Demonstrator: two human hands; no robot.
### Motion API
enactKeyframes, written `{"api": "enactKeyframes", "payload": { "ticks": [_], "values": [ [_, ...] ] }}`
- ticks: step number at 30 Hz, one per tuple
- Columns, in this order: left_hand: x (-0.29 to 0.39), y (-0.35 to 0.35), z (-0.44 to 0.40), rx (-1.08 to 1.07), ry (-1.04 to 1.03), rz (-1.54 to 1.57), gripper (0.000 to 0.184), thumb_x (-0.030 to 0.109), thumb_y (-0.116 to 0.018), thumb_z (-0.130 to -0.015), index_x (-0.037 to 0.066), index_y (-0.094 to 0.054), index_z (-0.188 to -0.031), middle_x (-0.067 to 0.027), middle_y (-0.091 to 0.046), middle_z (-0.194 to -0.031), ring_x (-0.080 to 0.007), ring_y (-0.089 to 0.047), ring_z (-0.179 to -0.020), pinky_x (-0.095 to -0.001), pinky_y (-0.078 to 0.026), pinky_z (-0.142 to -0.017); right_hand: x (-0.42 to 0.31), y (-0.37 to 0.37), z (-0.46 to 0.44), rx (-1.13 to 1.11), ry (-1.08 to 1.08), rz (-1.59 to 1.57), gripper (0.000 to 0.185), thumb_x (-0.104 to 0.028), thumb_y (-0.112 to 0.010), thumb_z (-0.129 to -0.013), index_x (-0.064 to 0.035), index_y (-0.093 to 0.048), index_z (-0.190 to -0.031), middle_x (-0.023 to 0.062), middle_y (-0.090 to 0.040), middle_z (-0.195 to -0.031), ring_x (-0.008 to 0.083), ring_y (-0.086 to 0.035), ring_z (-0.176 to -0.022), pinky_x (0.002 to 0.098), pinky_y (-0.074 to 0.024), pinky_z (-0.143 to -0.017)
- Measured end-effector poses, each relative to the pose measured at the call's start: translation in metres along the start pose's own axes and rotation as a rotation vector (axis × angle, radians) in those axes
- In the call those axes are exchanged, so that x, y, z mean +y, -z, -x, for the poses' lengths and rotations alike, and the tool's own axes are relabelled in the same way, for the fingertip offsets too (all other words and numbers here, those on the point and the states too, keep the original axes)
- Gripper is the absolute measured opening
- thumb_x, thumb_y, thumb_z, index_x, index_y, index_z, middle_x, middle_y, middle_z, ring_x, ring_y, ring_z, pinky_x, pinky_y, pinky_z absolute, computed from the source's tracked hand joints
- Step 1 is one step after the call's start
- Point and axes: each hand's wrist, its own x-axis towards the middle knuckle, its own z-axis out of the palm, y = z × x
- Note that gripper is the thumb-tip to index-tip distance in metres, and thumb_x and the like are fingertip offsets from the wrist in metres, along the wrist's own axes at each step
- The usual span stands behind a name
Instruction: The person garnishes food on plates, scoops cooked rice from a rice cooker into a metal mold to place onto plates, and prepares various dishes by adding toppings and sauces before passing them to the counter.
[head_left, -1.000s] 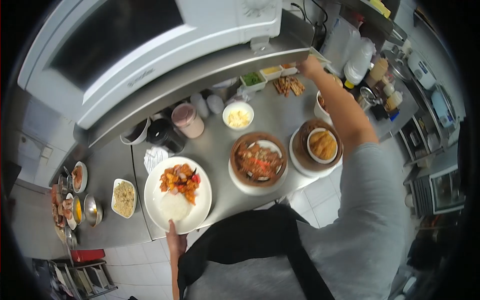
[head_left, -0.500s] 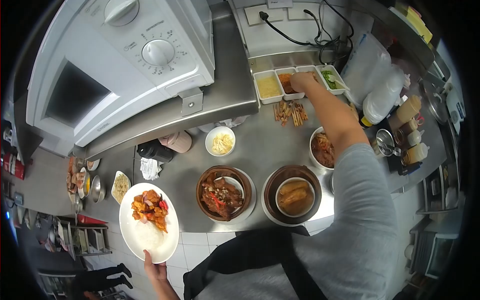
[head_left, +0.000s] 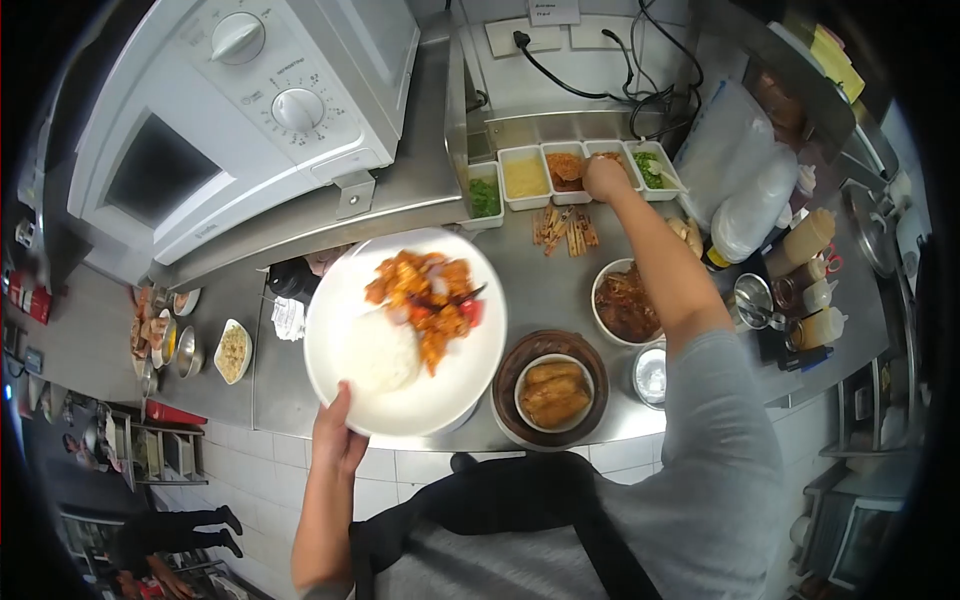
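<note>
My left hand (head_left: 338, 435) grips the lower rim of a white oval plate (head_left: 335, 300), its thumb on top. On the plate lie a mound of white rice (head_left: 375, 355) and saucy orange-brown fried pieces (head_left: 425, 300) with red bits. The plate hovers above the counter and covers part of it. My right hand (head_left: 606, 178) is closed at the near edge of a white tub (head_left: 624, 160) of brownish topping; its fingertips are hidden. Beside it stand tubs of orange-brown topping (head_left: 566, 170), pale yellow topping (head_left: 524, 178) and chopped greens (head_left: 650, 170).
Bundled wooden clips or sticks (head_left: 567, 231) lie before the tubs. Nearby are a bowl of dark meat (head_left: 626, 305), a brown pot (head_left: 508, 385) holding a smaller bowl, and a metal cup (head_left: 650, 375). The microwave (head_left: 240, 120) overhangs at left; sauce bottles (head_left: 805, 240) stand right.
My left hand has brought the plate up and to the right, now hiding the meat pot and small white bowl. My right hand stays at the tubs. The view has shifted slightly.
</note>
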Motion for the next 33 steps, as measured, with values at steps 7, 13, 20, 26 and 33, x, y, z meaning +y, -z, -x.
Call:
{"api": "enactKeyframes", "payload": {
  "ticks": [7,13,20,26,33],
  "values": [
    [-0.035,-0.059,-0.086,-0.136,0.11,-0.176,0.04,0.026,-0.044,-0.093,0.0,-0.038,-0.122,-0.0148,-0.055,-0.111,-0.024,-0.059,-0.096,-0.0363,-0.053,-0.077,-0.023,0.108,0.069,0.174,0.276,-0.404,0.016,-0.012,-0.054,-0.076,-0.0077,-0.066,-0.087,0.0179,-0.063,-0.087,0.0345,-0.061,-0.08,0.0418,-0.0481,-0.073],
    [-0.05,-0.113,-0.099,-0.216,0.086,-0.138,0.039,0.029,-0.041,-0.094,0.002,-0.037,-0.123,-0.0132,-0.055,-0.111,-0.0211,-0.061,-0.091,-0.034,-0.054,-0.071,-0.057,0.13,0.126,0.343,0.622,-0.178,0.017,-0.007,-0.053,-0.074,-0.0061,-0.064,-0.086,0.0127,-0.061,-0.087,0.0303,-0.058,-0.084,0.0403,-0.0471,-0.073],
    [-0.052,-0.117,-0.108,-0.237,0.096,-0.187,0.04,0.029,-0.042,-0.094,0.004,-0.036,-0.124,-0.012,-0.055,-0.112,-0.02,-0.061,-0.09,-0.0329,-0.054,-0.068,-0.057,0.127,0.14,0.495,0.666,-0.052,0.018,-0.006,-0.052,-0.072,-0.0058,-0.063,-0.087,0.0091,-0.059,-0.085,0.0287,-0.057,-0.084,0.0412,-0.047,-0.072],
    [-0.061,-0.107,-0.12,-0.168,0.141,0.015,0.041,0.025,-0.041,-0.094,0.008,-0.029,-0.13,-0.0141,-0.051,-0.118,-0.0253,-0.061,-0.094,-0.0358,-0.055,-0.066,-0.019,0.107,0.08,0.143,0.236,-0.444,0.019,-0.016,-0.051,-0.079,-0.0095,-0.067,-0.087,0.0155,-0.065,-0.086,0.0319,-0.062,-0.081,0.0411,-0.0487,-0.074],
    [-0.05,-0.111,-0.105,-0.105,0.084,-0.103,0.037,0.026,-0.041,-0.094,0.001,-0.039,-0.121,-0.0159,-0.057,-0.108,-0.025,-0.063,-0.086,-0.032,-0.055,-0.059,-0.009,0.068,0.022,-0.137,-0.045,0.067,0.025,-0.015,-0.054,-0.078,-0.0066,-0.066,-0.099,0.0128,-0.064,-0.104,0.0266,-0.062,-0.096,0.0366,-0.0502,-0.077]
  ]
}}
